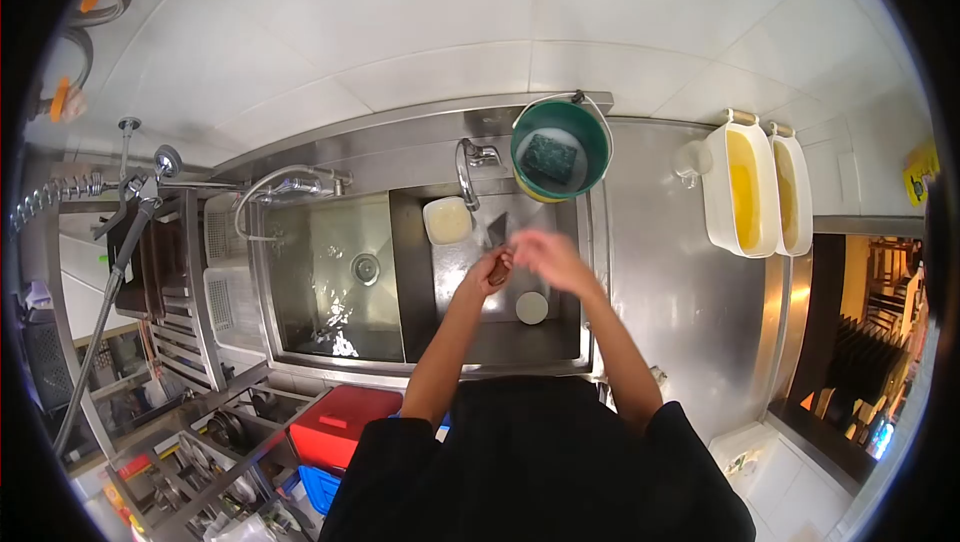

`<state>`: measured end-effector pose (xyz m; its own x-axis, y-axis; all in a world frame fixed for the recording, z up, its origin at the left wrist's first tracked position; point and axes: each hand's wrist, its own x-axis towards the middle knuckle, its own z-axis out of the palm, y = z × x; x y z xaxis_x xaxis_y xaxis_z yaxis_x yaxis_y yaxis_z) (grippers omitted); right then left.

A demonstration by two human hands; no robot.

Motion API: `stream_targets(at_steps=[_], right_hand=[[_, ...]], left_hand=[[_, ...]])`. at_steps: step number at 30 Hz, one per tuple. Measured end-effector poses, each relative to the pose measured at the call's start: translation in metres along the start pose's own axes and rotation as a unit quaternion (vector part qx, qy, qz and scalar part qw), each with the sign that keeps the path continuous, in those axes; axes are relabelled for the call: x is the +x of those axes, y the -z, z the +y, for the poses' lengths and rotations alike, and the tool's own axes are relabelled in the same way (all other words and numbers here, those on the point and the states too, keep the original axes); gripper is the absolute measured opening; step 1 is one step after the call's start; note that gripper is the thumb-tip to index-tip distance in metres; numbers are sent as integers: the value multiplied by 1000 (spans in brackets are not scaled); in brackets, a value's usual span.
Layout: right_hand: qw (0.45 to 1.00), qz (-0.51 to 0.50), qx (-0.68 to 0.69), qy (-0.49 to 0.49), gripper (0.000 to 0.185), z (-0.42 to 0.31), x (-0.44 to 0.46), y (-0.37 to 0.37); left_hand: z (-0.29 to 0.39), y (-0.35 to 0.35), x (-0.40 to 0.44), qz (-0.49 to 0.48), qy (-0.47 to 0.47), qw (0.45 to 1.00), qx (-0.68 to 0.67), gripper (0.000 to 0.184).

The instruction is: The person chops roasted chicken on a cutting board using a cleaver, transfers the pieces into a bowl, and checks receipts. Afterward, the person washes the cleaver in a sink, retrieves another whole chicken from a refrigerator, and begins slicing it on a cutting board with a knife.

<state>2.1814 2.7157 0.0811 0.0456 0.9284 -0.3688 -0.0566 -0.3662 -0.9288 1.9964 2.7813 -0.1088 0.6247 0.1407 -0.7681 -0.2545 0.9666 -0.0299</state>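
Observation:
Over the right sink basin, my left hand has its fingers closed round a small brown object, perhaps a handle. Just beyond it is a dark pointed shape; whether the two are joined is unclear. My right hand is close on the right, smeared by motion, and its grip cannot be made out. A pale square container sits in the basin's far left corner. Nearer to me lies a round white item. The curved tap reaches over the basin's far side.
A green bucket with suds and a dark scouring pad stands behind the basin. Water fills the left basin. Two white tubs with yellow insides are at right. Red box and racks are low left.

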Motion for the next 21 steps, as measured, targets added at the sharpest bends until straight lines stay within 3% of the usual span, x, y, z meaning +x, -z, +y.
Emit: stream_targets(at_steps=[1,3,5,7,9,11,12,14,15,16,19,20,21], right_hand=[[999,15,35,-4,24,-44,9,18],[972,129,-173,94,23,-106,37,40],[890,191,-378,171,21,-81,107,75],[807,177,-562,37,32,-51,163,94],[789,64,-588,-169,47,-18,204,106],[771,-6,-608,-191,60,-7,217,103],[758,-44,-617,-207,66,0,214,102],[791,-51,-586,-167,72,-12,209,98],[810,-49,-565,-149,74,-24,201,97],[866,-5,-490,-99,71,-44,185,100],[986,81,-143,26,61,-79,134,112],[995,90,33,26,54,-104,98,104],[989,96,115,18,49,-113,70,99]], left_hand=[[8,9,16,-42,18,995,-86,15],[27,11,13,-67,42,989,-129,14],[42,4,4,-59,64,988,-127,13],[59,-15,-14,-24,68,994,-87,13],[58,-31,-9,3,13,993,-119,13],[54,-41,0,3,-26,988,-151,15],[56,-27,17,-47,24,977,-206,19],[49,-19,8,-60,-14,997,47,22],[51,-17,-4,-65,-30,981,179,24],[47,-29,-37,-9,-31,941,336,29],[12,-11,-94,83,-85,905,408,26],[6,-4,-120,75,-78,891,441,25],[3,2,-150,68,-68,875,474,24]])
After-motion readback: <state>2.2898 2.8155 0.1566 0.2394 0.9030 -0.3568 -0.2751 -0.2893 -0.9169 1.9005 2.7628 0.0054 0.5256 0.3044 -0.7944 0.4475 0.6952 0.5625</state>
